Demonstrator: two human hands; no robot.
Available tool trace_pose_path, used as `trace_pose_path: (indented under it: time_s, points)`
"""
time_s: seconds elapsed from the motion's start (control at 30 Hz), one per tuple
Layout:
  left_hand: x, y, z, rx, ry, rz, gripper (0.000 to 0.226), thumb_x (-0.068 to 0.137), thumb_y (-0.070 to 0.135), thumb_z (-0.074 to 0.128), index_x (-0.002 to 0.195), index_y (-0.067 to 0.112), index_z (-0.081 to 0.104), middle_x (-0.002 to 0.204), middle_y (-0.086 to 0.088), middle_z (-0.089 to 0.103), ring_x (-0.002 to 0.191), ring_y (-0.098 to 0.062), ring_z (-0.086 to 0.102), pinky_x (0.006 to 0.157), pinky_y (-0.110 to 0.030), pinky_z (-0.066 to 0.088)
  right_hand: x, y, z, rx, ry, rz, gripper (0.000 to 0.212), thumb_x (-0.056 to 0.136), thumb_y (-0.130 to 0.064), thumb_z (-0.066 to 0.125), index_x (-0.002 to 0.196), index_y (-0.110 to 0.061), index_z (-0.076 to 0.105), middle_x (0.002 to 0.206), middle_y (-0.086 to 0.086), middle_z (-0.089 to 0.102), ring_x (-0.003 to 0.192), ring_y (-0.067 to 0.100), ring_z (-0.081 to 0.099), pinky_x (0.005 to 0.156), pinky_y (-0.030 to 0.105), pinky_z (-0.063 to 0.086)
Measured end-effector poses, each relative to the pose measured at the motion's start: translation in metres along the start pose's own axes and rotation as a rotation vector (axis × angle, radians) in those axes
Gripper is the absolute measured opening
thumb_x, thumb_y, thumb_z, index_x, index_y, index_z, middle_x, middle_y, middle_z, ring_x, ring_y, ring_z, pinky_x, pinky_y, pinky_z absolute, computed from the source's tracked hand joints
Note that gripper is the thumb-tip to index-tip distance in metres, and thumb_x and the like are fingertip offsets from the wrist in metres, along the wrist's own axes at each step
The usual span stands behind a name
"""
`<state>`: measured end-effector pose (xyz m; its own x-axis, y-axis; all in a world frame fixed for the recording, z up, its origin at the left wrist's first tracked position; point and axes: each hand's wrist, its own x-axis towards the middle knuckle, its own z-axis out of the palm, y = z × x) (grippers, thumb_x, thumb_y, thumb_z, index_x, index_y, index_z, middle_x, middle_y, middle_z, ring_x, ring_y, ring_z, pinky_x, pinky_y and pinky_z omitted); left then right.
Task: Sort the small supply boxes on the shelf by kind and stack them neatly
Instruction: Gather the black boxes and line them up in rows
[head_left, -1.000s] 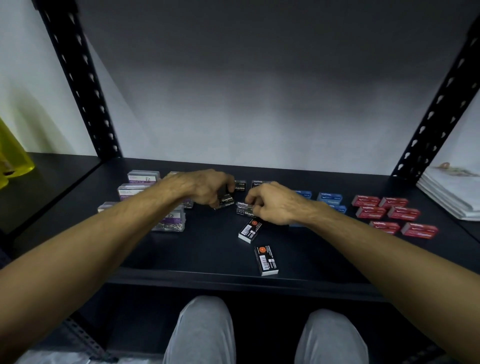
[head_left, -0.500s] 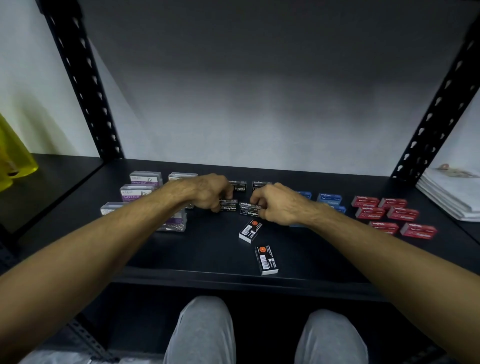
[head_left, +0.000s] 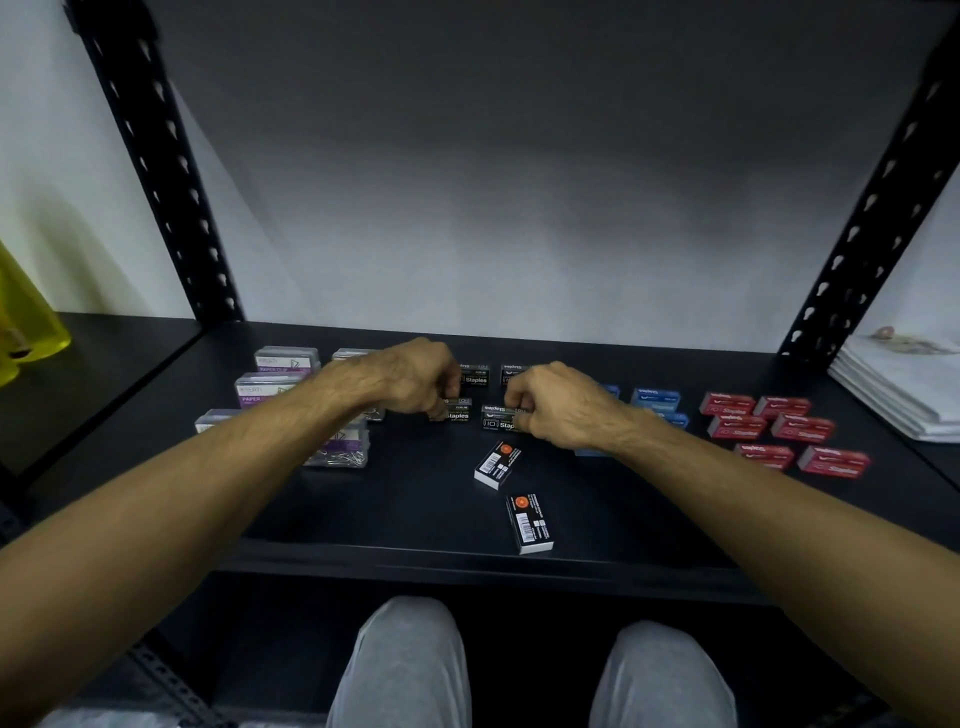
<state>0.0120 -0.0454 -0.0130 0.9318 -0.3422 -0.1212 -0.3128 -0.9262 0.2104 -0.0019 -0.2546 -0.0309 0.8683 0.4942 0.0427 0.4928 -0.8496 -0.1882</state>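
A black metal shelf (head_left: 415, 519) with perforated uprights stands against a pale wall, seen from above by someone in grey trousers. The left hand (head_left: 410, 376) curls its fingers round a black staple box (head_left: 460, 410) near the middle of the shelf; the right hand (head_left: 558, 405) pinches a second black staple box (head_left: 496, 418) just beside it, the two boxes nearly in line. Behind them, toward the wall, two more black staple boxes (head_left: 475, 375) lie side by side, partly hidden by the hands. Two further black boxes lie label-side up and askew nearer the front edge: one (head_left: 497, 464) just below the right hand, the other (head_left: 530, 522) close to the shelf lip. At the left sit clear paper-clip boxes (head_left: 270, 388) with purple labels (one shows loose clips inside). To the right of the right wrist are blue boxes (head_left: 655, 399), then a group of red boxes (head_left: 779, 431). A stack of white paper (head_left: 904, 395) lies at far right, a yellow object (head_left: 31, 322) at far left.
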Motion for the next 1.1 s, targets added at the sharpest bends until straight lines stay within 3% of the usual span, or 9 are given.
trace_pose_path:
  time_s: [0.17, 0.33, 0.5, 0.9, 1.1]
  points:
    - [0.004, -0.001, 0.002, 0.011, 0.038, 0.032, 0.009, 0.081, 0.015, 0.075, 0.087, 0.019, 0.069, 0.072, 0.013, 0.063, 0.07, -0.005, 0.058, 0.059, -0.021, 0.04, 0.006, 0.009, -0.001, -0.103, 0.068, 0.029, 0.02, 0.089, -0.024, 0.065, 0.109, -0.02, 0.068, 0.1, 0.0, 0.07, 0.087, 0.02, 0.063, 0.074, 0.027, 0.043]
    - [0.012, -0.002, 0.002, 0.032, 0.067, 0.059, 0.012, 0.081, 0.016, 0.074, 0.086, 0.022, 0.065, 0.07, 0.016, 0.056, 0.068, -0.007, 0.054, 0.057, -0.02, 0.036, 0.01, 0.011, -0.003, -0.212, 0.111, 0.005, 0.021, 0.092, -0.025, 0.063, 0.112, -0.02, 0.069, 0.1, 0.001, 0.072, 0.095, 0.019, 0.064, 0.097, 0.034, 0.043]
    - [0.018, -0.003, 0.004, 0.031, 0.08, 0.071, 0.01, 0.084, 0.016, 0.073, 0.089, 0.02, 0.066, 0.075, 0.013, 0.061, 0.072, -0.01, 0.057, 0.06, -0.021, 0.038, 0.015, 0.016, -0.002, -0.261, 0.135, -0.007, 0.016, 0.092, -0.025, 0.062, 0.105, -0.022, 0.07, 0.092, -0.001, 0.071, 0.092, 0.019, 0.062, 0.093, 0.033, 0.04]
    - [0.024, -0.004, 0.005, 0.052, 0.092, 0.048, 0.022, 0.083, 0.021, 0.074, 0.104, 0.018, 0.068, 0.08, 0.009, 0.061, 0.079, -0.015, 0.06, 0.07, -0.025, 0.043, 0.018, 0.02, -0.004, -0.265, 0.139, -0.005, 0.022, 0.091, -0.026, 0.063, 0.111, -0.021, 0.069, 0.098, 0.002, 0.071, 0.095, 0.021, 0.062, 0.095, 0.035, 0.039]
    - [0.014, -0.001, 0.0, 0.063, 0.191, 0.084, 0.03, 0.085, 0.037, 0.071, 0.109, 0.02, 0.065, 0.094, 0.006, 0.054, 0.087, -0.017, 0.054, 0.072, -0.026, 0.041, 0.009, 0.019, -0.009, -0.267, 0.183, -0.032, 0.035, 0.089, -0.027, 0.064, 0.123, -0.019, 0.063, 0.115, 0.005, 0.066, 0.108, 0.024, 0.055, 0.096, 0.038, 0.038]
